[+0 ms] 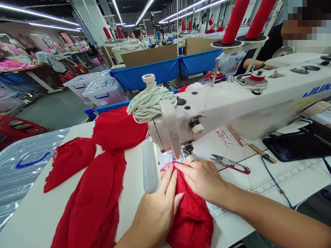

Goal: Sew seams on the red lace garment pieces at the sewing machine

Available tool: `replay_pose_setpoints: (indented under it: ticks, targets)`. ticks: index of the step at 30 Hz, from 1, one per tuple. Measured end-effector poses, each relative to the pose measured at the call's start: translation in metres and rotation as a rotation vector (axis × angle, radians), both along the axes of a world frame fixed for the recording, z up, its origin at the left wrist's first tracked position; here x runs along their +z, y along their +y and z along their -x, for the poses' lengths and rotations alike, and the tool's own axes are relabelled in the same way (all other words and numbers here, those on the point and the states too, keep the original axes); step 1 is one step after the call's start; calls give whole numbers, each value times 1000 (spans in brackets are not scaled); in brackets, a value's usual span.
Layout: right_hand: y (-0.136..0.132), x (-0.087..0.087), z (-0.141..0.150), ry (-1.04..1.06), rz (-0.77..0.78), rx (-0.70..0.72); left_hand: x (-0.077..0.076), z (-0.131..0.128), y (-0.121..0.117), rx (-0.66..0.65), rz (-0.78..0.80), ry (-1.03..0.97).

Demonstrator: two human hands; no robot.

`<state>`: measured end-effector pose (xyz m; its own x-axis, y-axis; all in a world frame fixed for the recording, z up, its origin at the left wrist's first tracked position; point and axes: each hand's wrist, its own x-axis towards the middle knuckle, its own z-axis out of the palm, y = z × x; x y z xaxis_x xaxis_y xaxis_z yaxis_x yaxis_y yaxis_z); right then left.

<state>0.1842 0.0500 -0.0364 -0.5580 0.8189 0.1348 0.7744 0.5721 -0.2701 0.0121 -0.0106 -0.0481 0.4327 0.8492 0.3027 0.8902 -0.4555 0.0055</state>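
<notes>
Both our hands, left [159, 206] and right [203, 177], press flattened fingers onto red lace fabric [192, 213] at the lower centre, below the sewing machine's needle area [181, 151].

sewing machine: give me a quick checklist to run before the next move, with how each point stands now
1. Left hand and right hand flat on the red lace fabric: ok
2. Hands well back from the needle area: not ok, both sets of fingers are close to it
3. Thread snips off that fabric: ok, they lie to its right
4. Red thread cones upright on their stand: ok, leaning slightly in view
5. Needle threaded: cannot tell, too small to see
</notes>
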Motion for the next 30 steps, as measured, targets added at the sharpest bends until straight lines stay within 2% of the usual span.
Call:
replay_pose_setpoints:
  ticks: [4,10,21,30]
  targets:
    - [0,-2,-1,-1,-39,0,-5,1,0,-16,-21,146]
    - [1,-3,-1,38,-109,8,-1,-2,1,9,-41,243]
    - [3,-2,0,48,-124,-10,3,-3,4,-2,-25,231]
    - [6,-4,-1,31,-95,-28,4,-6,7,44,-8,269]
